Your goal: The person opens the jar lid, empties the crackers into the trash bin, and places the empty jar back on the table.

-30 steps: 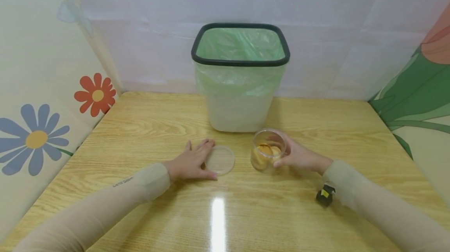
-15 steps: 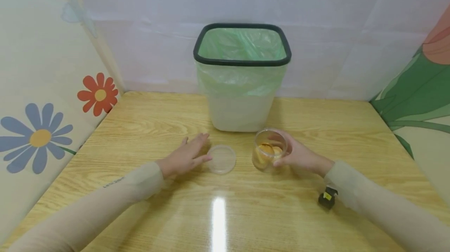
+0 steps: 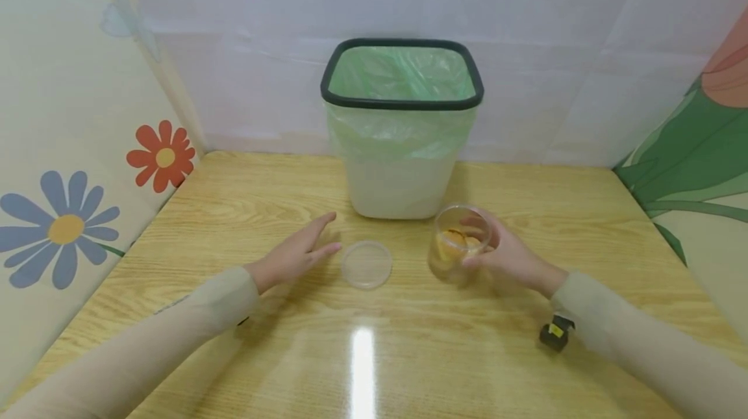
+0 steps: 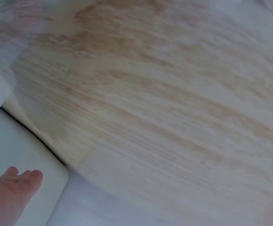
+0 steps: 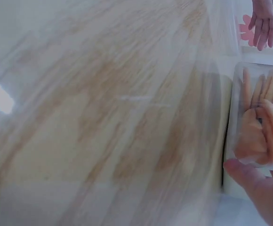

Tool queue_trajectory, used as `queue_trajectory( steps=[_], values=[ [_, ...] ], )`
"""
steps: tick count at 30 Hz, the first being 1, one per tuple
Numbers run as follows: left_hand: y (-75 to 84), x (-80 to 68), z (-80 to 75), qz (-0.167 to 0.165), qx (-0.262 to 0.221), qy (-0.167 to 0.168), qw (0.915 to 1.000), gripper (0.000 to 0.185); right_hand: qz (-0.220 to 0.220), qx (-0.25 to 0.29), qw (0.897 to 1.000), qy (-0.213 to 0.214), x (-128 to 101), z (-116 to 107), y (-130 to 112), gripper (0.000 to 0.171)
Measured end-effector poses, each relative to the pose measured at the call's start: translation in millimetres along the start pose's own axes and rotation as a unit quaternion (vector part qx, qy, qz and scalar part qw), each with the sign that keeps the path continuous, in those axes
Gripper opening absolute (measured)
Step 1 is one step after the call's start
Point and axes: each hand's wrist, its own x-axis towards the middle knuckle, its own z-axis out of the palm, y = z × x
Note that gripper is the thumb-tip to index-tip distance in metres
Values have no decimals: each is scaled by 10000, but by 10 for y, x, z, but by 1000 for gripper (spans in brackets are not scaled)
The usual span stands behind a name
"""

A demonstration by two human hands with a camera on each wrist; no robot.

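Note:
In the head view my right hand (image 3: 514, 260) grips a clear plastic jar (image 3: 442, 269), its thumb on the near side. Several orange-yellow curved pieces (image 5: 254, 134) show through the jar wall in the right wrist view. A flat, round, clear lid (image 3: 367, 266) lies on the table left of the jar. My left hand (image 3: 292, 255) is beside that lid, fingers extended and thumb apart, holding nothing. Only its fingertips and part of the hand show at the lower left of the left wrist view.
A white bin (image 3: 400, 188) with a dark rim and a green liner (image 3: 403, 130) stands at the back of the wooden table (image 3: 280, 360). Under the right sleeve hangs a small black object (image 3: 554, 336) with a yellow mark. Flower-painted panels (image 3: 64, 107) flank the table.
My left hand has drawn off the lid to the left, leaving it on the table. My right hand has shifted slightly right with the jar.

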Motion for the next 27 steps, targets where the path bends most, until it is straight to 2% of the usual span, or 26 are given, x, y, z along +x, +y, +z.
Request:
queue_trajectory(
  steps=[5, 12, 17, 22, 27],
  values=[
    [10, -8, -44, -148, -279, 58, 9995, 69, -26, -52, 9999, 108, -24, -1, -68, 89],
    [-13, -9, -87, -145, -419, 185, 9988, 67, -173, 119, 9995, 236, -73, -3, -156, 87],
    [-13, -19, -128, -270, -682, 165, 9972, 68, -283, 142, 9988, 364, -94, -4, -200, 84],
    [-37, -21, -149, -309, -788, 153, 9963, 71, -156, 12, 9988, 474, -104, -20, -219, 81],
    [-65, -11, -172, -290, -809, 269, 9959, 67, -48, -143, 9983, 558, -115, -37, -241, 82]
  ],
)
